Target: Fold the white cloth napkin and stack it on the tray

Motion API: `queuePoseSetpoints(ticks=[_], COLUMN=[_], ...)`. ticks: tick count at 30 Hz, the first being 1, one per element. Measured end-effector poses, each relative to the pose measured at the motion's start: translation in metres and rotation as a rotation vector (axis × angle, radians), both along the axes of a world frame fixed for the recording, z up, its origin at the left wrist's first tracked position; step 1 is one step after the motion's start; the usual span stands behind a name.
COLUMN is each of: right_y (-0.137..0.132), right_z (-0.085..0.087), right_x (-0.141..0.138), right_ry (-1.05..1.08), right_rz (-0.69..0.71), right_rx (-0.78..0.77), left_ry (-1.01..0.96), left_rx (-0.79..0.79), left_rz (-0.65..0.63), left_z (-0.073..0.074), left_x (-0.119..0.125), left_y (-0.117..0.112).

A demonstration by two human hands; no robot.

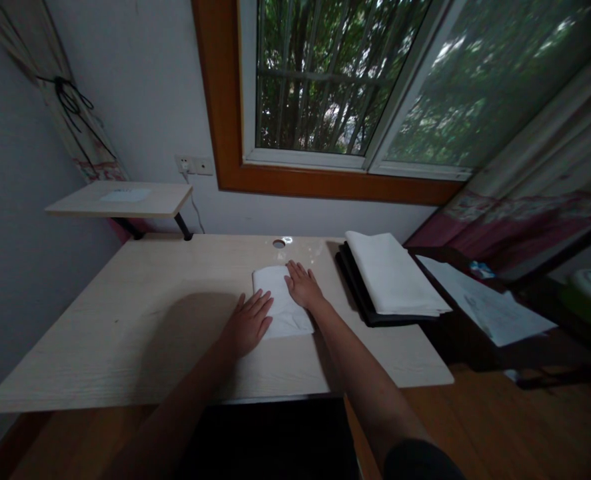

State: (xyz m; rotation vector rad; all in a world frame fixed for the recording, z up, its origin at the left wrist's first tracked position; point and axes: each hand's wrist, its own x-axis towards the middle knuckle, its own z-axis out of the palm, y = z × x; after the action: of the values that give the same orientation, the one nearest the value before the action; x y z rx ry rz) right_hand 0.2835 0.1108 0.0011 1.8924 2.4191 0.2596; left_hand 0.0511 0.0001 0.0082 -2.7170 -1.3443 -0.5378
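Note:
A folded white cloth [285,309] lies flat on the pale wooden desk [175,360], near its middle. My left hand [249,323] rests on the cloth's left edge, fingers stretched out and palm down. On the upper right part of the cloth lies my right hand [303,283], flat as well, its fingers pointing up and to the left. Neither hand grips anything. The parts of the cloth under my palms are hidden.
Right of the hands, a white folded cloth stack [395,273] sits on black folded cloth [355,287]. A small raised shelf [90,200] stands at the back left. Behind the cloth is a cable hole [278,244]. Papers [485,300] lie on a dark surface further right.

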Motion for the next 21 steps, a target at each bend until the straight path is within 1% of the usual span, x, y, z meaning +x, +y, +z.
queuePoseSetpoints(ticks=[4,7,9,13,17,19,21], right_y=[-0.004,-0.004,-0.005,-0.009,-0.018,-0.025,-0.033], right_z=[-0.001,-0.004,-0.005,-0.006,-0.007,-0.007,-0.005], right_x=[0.001,0.003,0.005,0.009,0.016,0.020,0.023], right_ry=[0.005,0.004,0.016,0.019,0.006,-0.011,-0.030], right_rz=[0.010,0.015,0.004,-0.059,-0.111,-0.137,-0.165], right_rx=[0.004,0.027,0.038,0.012,0.001,0.016,0.032], left_ry=[-0.025,-0.045,-0.067,-0.104,-0.102,-0.133,-0.187], left_rx=[-0.037,-0.092,-0.112,-0.072,-0.031,-0.032,-0.044], left_rz=[0.005,0.044,0.072,0.102,0.123,0.144,0.192], left_z=[0.003,-0.001,-0.005,-0.015,-0.022,-0.026,-0.029], left_x=[0.009,0.015,0.016,0.008,-0.002,-0.007,-0.010], left_y=[0.034,0.059,0.070,0.077,0.076,0.074,0.072])
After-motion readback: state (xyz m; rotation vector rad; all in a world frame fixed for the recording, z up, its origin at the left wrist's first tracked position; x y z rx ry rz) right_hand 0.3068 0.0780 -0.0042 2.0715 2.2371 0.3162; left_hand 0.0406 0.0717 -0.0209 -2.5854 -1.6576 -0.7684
